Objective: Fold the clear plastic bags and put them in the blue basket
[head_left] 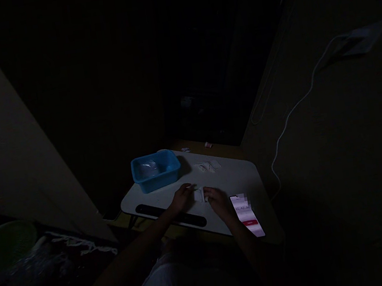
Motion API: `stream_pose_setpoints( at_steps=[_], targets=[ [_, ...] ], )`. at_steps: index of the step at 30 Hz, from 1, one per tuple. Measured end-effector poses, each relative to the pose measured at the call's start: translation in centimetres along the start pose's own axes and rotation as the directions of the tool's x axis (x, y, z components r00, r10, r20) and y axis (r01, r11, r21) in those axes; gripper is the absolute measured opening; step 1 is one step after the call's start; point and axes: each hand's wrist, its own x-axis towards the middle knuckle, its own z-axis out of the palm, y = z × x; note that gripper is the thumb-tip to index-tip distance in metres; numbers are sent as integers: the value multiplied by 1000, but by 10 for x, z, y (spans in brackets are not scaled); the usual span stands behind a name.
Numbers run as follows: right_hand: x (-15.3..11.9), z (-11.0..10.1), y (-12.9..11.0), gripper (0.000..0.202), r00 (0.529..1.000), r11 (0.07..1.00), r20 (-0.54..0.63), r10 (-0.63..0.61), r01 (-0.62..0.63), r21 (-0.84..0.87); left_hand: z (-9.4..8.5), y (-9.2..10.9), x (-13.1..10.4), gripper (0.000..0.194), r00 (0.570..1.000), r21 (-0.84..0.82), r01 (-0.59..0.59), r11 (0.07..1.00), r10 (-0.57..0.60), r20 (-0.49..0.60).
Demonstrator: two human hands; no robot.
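Over the white folding table, a small white packet is held between my two hands. My left hand has its fingers closed at the packet's left side. On the other side, my right hand grips the packet's right edge. In the dim light its markings and contents are too dark to read. Beyond my hands lie several small white packets in a loose group. A blue plastic basket stands at the table's back left, with clear plastic wrapping inside.
A lit phone lies at the table's right edge near my right forearm. A dark slot runs along the front. Small items, one a red-and-white piece, lie behind the table. A white cable hangs down the right wall.
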Motion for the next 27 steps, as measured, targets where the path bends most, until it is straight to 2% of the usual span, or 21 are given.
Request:
stream_pose_setpoints(
  at_steps=[3,5,7,9,12,14,16,19,21,24,25,27],
  targets=[
    [-4,-2,-2,35,1000,998,-2,28,-28,48,-3,2,-1,30,1000,39,-9,999,10,-19],
    [-6,-3,0,32,999,999,-32,6,-7,-33,-4,4,-3,28,1000,86,-28,996,28,-4],
    [-6,-3,2,31,998,985,-55,-29,19,-170,-6,7,-6,24,994,203,-91,975,78,70],
    [-5,-1,4,31,996,946,-39,-83,66,-317,-6,10,-10,22,964,395,-234,889,158,215],
    [-1,1,5,31,988,866,7,-153,137,-481,-5,12,-17,22,883,607,-449,656,223,413],
    [4,2,6,28,994,850,16,-106,99,-518,-3,11,-22,22,861,669,-500,550,232,453],
    [10,2,6,26,1000,859,14,-7,13,-511,-2,8,-25,23,862,701,-504,504,235,450],
    [19,-2,6,24,998,915,13,63,-53,-400,-1,7,-25,27,893,699,-449,557,264,364],
    [26,-5,2,23,999,977,27,27,-21,-214,-2,11,-19,35,923,649,-384,657,303,238],
    [35,-13,-6,21,999,999,43,-32,32,12,-4,29,-5,47,952,466,-296,834,298,72],
    [37,-16,-9,20,998,998,51,-42,40,40,-5,37,0,46,962,383,-265,885,268,48],
    [41,-20,-14,17,996,993,75,-58,50,106,-6,52,8,40,978,219,-198,955,180,100]
  ],
)
